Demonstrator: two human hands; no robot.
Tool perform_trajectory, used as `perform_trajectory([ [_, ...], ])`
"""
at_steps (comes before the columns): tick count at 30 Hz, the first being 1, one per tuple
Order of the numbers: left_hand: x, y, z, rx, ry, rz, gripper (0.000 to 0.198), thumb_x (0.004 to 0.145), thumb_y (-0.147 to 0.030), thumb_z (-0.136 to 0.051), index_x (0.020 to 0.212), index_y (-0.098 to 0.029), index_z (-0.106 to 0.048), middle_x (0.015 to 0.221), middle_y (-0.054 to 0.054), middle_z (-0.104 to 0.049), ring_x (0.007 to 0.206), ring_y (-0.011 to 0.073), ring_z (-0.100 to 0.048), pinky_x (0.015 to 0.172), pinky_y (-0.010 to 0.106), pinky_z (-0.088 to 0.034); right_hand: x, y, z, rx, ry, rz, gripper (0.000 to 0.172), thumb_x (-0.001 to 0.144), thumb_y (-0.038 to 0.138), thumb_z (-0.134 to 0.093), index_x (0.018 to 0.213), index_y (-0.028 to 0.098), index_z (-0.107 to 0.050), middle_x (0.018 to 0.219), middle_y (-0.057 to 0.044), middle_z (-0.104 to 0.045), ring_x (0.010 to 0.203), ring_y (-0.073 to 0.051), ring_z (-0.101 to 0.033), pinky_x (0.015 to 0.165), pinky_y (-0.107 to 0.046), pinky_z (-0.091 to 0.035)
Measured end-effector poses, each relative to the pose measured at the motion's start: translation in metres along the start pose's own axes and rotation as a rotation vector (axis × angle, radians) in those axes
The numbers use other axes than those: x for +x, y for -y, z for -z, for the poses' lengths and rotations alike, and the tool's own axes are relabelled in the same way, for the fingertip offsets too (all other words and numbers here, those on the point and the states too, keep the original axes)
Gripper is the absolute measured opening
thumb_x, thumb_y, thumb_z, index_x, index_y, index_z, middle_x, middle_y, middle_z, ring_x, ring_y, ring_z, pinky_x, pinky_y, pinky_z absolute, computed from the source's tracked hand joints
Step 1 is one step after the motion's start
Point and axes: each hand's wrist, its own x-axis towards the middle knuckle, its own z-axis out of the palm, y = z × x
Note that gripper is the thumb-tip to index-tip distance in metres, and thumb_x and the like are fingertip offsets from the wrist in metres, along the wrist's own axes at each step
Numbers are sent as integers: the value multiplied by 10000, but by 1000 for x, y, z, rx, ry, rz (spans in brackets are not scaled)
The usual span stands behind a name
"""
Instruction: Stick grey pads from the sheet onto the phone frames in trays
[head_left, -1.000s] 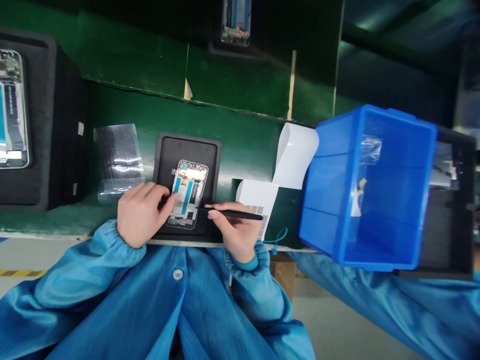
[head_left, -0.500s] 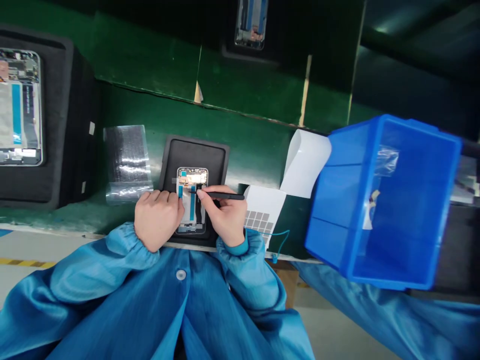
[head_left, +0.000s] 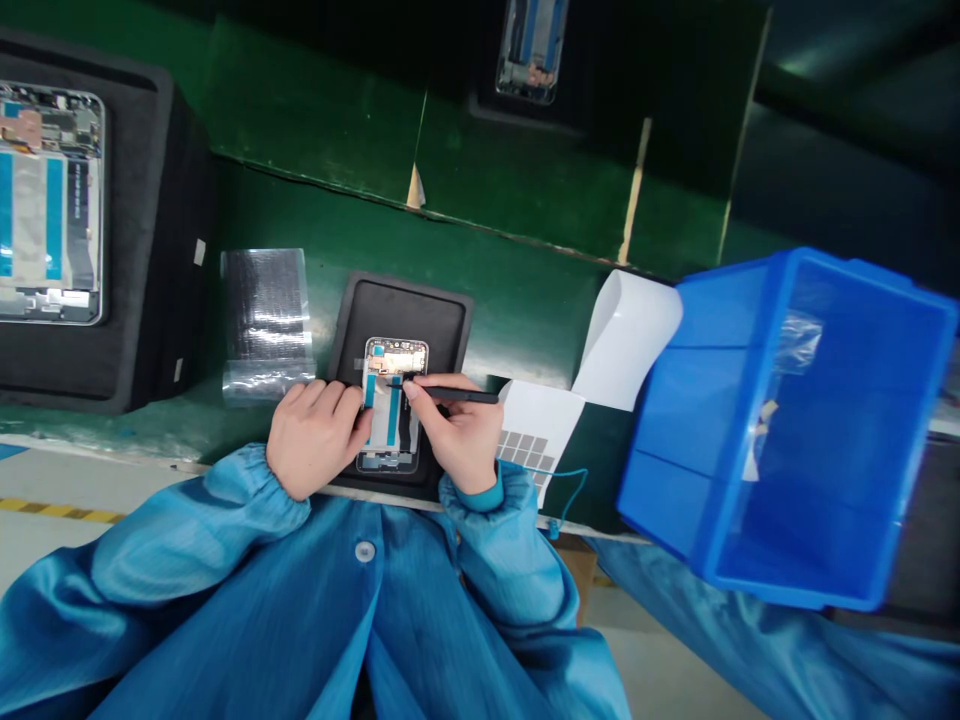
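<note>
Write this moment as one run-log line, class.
left hand: steadies open phone frame | right hand: holds thin black stylus, tip on frame | base: black foam tray | right: blue plastic bin

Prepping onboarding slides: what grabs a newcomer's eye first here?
The big blue bin at the right, tilted with its open side toward the camera. Then, at centre, the left hand steadying an opened phone in a black foam tray while the right hand works it with black tweezers.
</note>
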Motion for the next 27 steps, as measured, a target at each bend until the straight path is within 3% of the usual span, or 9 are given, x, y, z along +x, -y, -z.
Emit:
perform_trajectory([
  [14, 1, 0, 0, -14, 36, 13, 263, 986, -322, -489, 881, -183, -686, 763, 70, -647, 758, 251, -571, 698, 398, -365, 0, -2, 0, -34, 1, 19, 130, 852, 345, -773, 896, 224, -763, 810, -29, -783, 697, -173, -735, 638, -284, -614],
  [27, 2, 0, 1, -1, -14, -16, 233, 976, -305, -512, 868, -172, -671, 749, 57, -634, 735, 242, -575, 695, 389, -376, 1, 1, 0, -52, 1, 44, 107, 855, 329, -769, 893, 229, -758, 815, -20, -783, 673, -162, -727, 623, -280, -601],
])
